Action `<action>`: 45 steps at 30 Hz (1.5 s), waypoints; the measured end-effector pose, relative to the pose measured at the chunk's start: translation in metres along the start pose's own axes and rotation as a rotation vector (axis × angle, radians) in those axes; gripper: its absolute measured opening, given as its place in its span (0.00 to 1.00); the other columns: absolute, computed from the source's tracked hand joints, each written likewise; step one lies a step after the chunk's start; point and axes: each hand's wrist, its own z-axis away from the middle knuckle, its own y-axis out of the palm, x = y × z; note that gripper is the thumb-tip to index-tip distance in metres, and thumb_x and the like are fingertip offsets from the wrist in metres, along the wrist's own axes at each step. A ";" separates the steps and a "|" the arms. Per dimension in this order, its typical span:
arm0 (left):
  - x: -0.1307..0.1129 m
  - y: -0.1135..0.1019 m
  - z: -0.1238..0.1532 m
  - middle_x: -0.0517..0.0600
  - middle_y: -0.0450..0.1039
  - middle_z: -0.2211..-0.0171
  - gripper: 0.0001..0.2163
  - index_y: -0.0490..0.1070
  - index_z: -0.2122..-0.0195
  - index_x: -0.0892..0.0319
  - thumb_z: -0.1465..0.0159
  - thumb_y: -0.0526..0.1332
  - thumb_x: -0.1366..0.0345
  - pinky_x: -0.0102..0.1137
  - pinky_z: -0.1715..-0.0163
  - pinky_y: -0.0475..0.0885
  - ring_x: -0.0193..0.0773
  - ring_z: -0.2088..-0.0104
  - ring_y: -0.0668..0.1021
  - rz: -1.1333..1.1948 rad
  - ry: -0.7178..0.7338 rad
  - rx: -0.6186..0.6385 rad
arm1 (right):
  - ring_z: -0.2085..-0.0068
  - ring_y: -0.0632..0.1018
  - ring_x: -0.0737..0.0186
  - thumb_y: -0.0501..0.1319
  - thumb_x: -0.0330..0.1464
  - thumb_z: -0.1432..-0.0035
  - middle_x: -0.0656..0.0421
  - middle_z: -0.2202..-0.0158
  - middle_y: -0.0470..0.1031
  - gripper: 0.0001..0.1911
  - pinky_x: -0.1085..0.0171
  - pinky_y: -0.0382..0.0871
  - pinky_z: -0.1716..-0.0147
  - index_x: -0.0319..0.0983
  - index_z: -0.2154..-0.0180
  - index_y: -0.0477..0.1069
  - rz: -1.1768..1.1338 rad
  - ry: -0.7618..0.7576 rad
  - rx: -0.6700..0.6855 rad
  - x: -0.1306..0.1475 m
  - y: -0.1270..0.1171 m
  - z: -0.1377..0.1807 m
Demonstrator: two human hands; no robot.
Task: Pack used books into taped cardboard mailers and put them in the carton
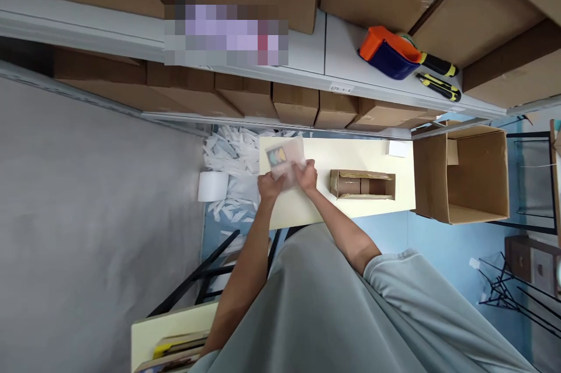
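Both my hands hold a small translucent plastic packet with coloured shapes inside, over the left part of a pale yellow table. My left hand pinches its lower left corner. My right hand grips its lower right edge with closed fingers. A small open brown cardboard box with dark rolls inside lies on the table just right of my right hand.
A heap of white paper strips and a white roll lie left of the table. A large open carton stands at the right. On the shelf above lie an orange-blue tape dispenser and a cutter.
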 end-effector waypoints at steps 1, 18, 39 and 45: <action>-0.004 -0.003 0.004 0.55 0.76 0.69 0.13 0.71 0.69 0.54 0.43 0.71 0.53 0.48 0.49 0.78 0.60 0.52 0.82 0.005 0.001 0.013 | 0.53 0.83 0.49 0.63 0.41 0.29 0.55 0.55 0.83 0.14 0.56 0.76 0.48 0.44 0.46 0.66 0.000 -0.056 0.003 0.004 -0.004 0.006; -0.119 0.011 0.198 0.59 0.85 0.47 0.34 0.78 0.47 0.57 0.46 0.77 0.38 0.43 0.44 0.82 0.51 0.46 0.86 0.704 0.253 0.192 | 0.62 0.83 0.52 0.58 0.54 0.30 0.57 0.65 0.83 0.22 0.58 0.78 0.60 0.44 0.54 0.74 -0.327 -0.483 0.089 -0.062 -0.263 0.101; -0.103 0.122 0.232 0.61 0.79 0.39 0.20 0.76 0.37 0.56 0.30 0.59 0.70 0.55 0.30 0.68 0.59 0.32 0.75 -0.425 0.949 0.144 | 0.48 0.87 0.42 0.67 0.51 0.33 0.55 0.52 0.90 0.26 0.52 0.82 0.47 0.37 0.50 0.88 -0.309 -0.668 -0.239 -0.113 -0.457 0.060; -0.084 0.126 0.239 0.60 0.80 0.44 0.18 0.78 0.41 0.56 0.28 0.57 0.72 0.51 0.37 0.72 0.56 0.40 0.78 -0.484 0.978 0.047 | 0.40 0.85 0.44 0.66 0.49 0.30 0.58 0.42 0.86 0.24 0.51 0.79 0.37 0.42 0.42 0.85 -0.248 -0.801 -0.047 -0.098 -0.424 0.055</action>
